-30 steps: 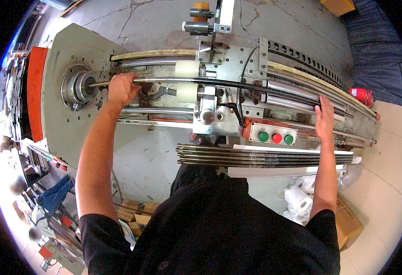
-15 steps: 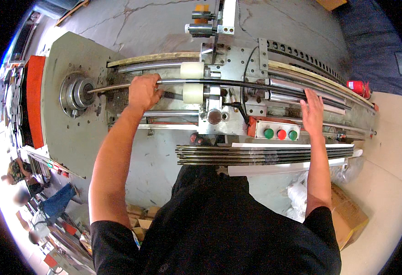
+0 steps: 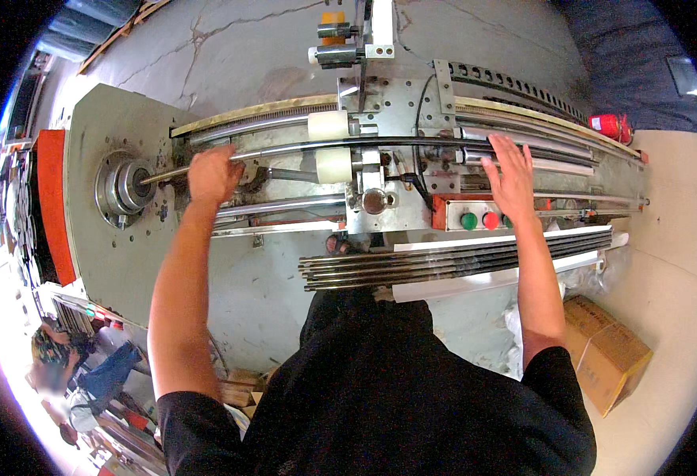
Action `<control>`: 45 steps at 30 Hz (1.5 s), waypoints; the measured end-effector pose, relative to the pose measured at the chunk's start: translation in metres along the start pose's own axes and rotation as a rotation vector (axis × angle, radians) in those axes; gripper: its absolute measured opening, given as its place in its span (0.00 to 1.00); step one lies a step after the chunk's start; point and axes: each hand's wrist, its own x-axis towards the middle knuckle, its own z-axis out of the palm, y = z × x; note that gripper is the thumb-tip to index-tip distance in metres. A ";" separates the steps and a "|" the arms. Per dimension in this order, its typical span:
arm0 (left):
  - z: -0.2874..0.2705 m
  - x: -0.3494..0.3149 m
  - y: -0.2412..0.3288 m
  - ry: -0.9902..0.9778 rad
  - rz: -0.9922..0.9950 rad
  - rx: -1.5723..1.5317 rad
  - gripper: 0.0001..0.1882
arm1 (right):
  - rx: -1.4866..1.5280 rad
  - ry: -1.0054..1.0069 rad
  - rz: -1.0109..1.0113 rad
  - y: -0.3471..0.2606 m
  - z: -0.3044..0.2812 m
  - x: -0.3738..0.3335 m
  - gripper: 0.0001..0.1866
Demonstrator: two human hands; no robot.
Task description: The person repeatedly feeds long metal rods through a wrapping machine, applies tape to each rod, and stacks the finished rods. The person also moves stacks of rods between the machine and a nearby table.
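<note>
A long thin rod, bare metal at the left and black further right, runs across the machine. Its left end sits at the round chuck. My left hand is closed round the rod, a short way right of the chuck. Between my hands the rod passes between two white rollers. Over the rod's right part lies my right hand, fingers stretched out and apart, touching it or the metal roller beneath; which one, I cannot tell.
A button box sits on the machine's near side, partly behind my right wrist. Several dark rods lie on a white sheet before me. A cardboard box stands at the lower right. People are at the far lower left.
My left hand has shifted left along the rod, closer to the chuck. My right hand has also come left, with its fingers now over the rod. The whole view has turned slightly.
</note>
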 end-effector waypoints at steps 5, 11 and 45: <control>0.001 -0.012 -0.064 -0.025 -0.075 0.061 0.21 | -0.034 0.015 0.041 0.007 0.000 -0.003 0.26; 0.011 -0.012 -0.071 0.012 0.025 -0.028 0.21 | -0.059 0.046 0.077 0.012 0.005 0.000 0.27; 0.001 -0.011 -0.106 -0.206 -0.116 0.045 0.24 | -0.067 0.038 0.080 -0.097 0.027 0.018 0.30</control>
